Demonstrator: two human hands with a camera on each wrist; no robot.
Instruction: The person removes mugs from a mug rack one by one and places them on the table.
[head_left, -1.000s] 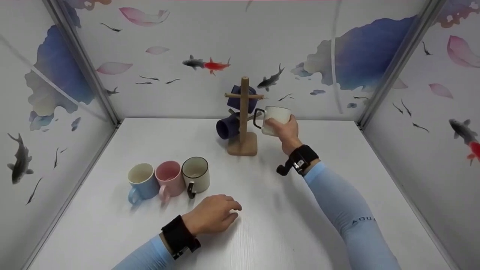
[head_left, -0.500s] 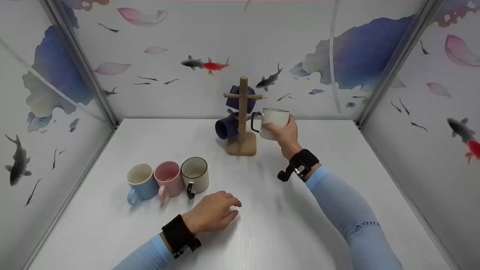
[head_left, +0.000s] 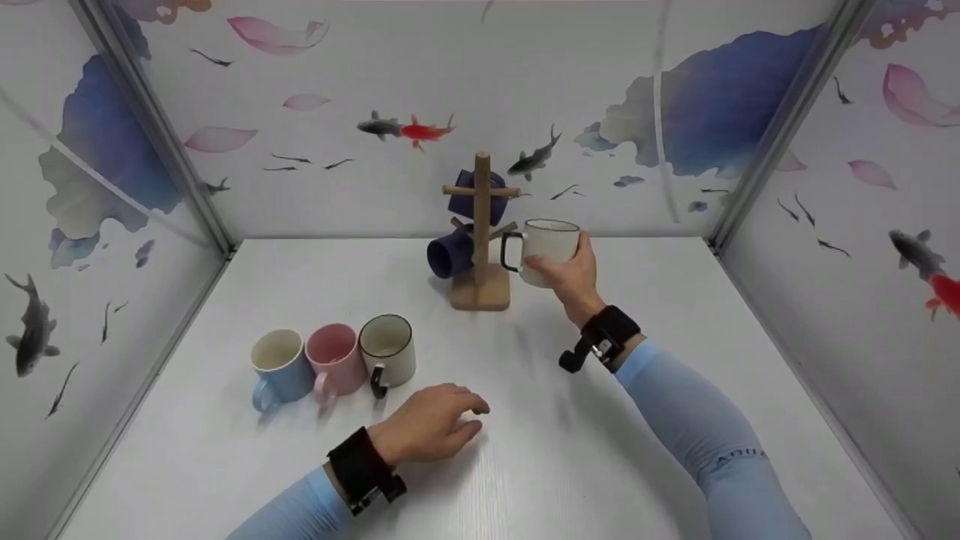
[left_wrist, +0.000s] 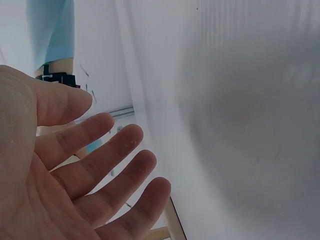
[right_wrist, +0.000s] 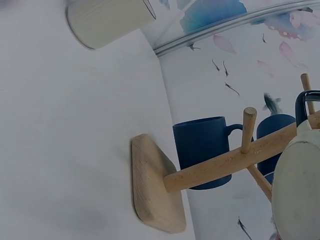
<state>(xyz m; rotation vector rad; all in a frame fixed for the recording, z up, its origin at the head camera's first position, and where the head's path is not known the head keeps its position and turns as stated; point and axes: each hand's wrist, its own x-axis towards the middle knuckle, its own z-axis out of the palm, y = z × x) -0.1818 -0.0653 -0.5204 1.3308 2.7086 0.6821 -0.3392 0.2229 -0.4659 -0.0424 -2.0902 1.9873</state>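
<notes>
My right hand (head_left: 576, 279) grips a white mug (head_left: 549, 241) with a dark rim by its body, thumb on the near side. The mug is held up just right of a wooden mug rack (head_left: 482, 225), its black handle pointing left towards the rack. In the right wrist view the white mug (right_wrist: 299, 192) partly covers the rack's post. Two dark blue mugs hang on the rack, the lower mug (head_left: 450, 253) with its mouth facing left and the upper mug (head_left: 463, 201) behind the post. My left hand (head_left: 429, 424), fingers loosely bent, holds nothing over the near table.
Left of the rack, three mugs stand upright in a row: light blue (head_left: 283, 367), pink (head_left: 336, 360) and white with a black handle (head_left: 388, 351). The white table (head_left: 585, 450) is enclosed by printed panels (head_left: 405, 60) at the back and sides.
My right hand has lowered the white mug slightly and drawn it a little nearer, still beside the rack. The left hand has barely moved, and the standing mugs stay where they were.
</notes>
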